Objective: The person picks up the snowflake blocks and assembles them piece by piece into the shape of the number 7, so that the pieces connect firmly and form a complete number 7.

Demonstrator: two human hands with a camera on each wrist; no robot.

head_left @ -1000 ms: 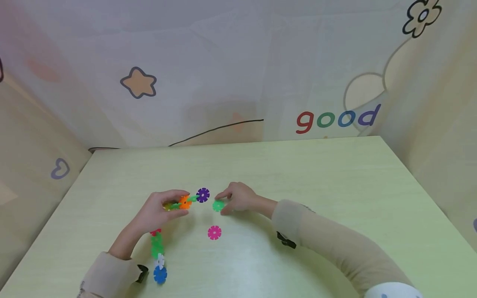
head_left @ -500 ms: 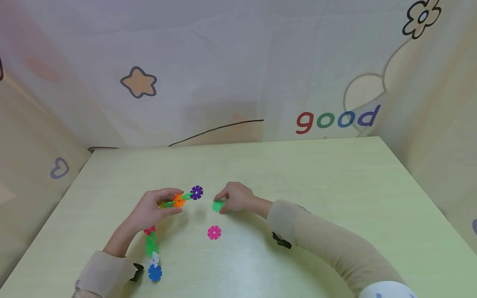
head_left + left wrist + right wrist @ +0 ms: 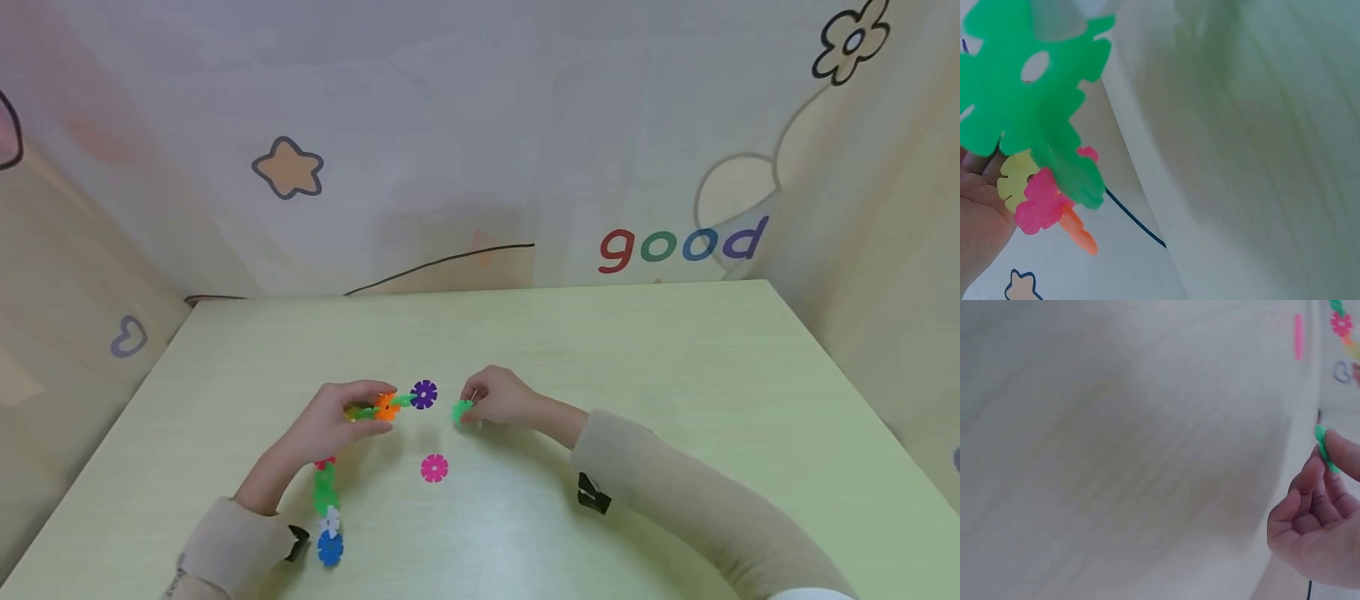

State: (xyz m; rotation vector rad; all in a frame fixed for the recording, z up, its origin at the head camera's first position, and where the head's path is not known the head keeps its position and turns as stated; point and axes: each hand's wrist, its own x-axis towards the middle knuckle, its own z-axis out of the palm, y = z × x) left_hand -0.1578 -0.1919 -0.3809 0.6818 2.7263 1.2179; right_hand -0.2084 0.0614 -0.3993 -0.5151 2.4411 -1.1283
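Note:
My left hand [image 3: 326, 425] holds a chain of interlocking snowflake discs by its middle, between thumb and fingers. From its grip the chain runs right through an orange disc [image 3: 387, 407] to a purple disc [image 3: 423, 394] at the end. Toward me it hangs down through green ones [image 3: 326, 490] and a white disc [image 3: 329, 522] to a blue disc [image 3: 330, 548]. A green disc [image 3: 997, 75] looms large in the left wrist view, with a pink disc [image 3: 1041, 203] behind it. My right hand [image 3: 510, 397] pinches a single green disc [image 3: 461, 412], just right of the purple one.
One loose pink disc [image 3: 434, 468] lies on the pale table [image 3: 600, 350] between and in front of the hands. A printed curtain [image 3: 450, 150] hangs behind the table and along both sides.
The chain in my left hand swung a little left, then came back right. My right hand closed its pinch on the green disc and moved it slightly right.

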